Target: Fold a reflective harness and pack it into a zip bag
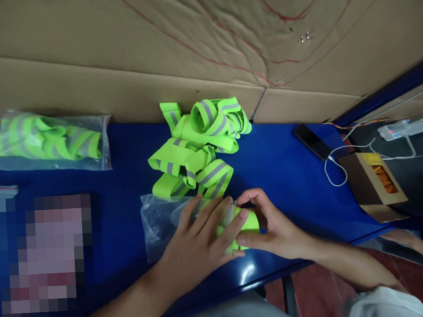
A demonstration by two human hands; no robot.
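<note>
In the head view, a rolled neon-yellow reflective strap point(252, 221) is at the front of the blue table, partly inside a clear plastic bag point(156, 225). My left hand point(204, 234) lies over the bag and the roll, fingers on top and thumb underneath, gripping the bag around the roll. On the right, my right hand point(272, 226) pinches the exposed end of the roll between thumb and fingers. Both hands hide much of the roll and the bag's mouth. Just beyond them, a loose heap of the same reflective strap point(196, 145) lies in loops and folds.
A filled bag of strap point(51, 141) lies at the back left, near a blurred-out flat item point(49, 252). On the right are a black phone point(313, 142) on a white cable point(340, 182) and a cardboard box point(368, 178). Behind stands a cardboard-covered wall point(122, 78). Another person's arm point(410, 242) shows at right.
</note>
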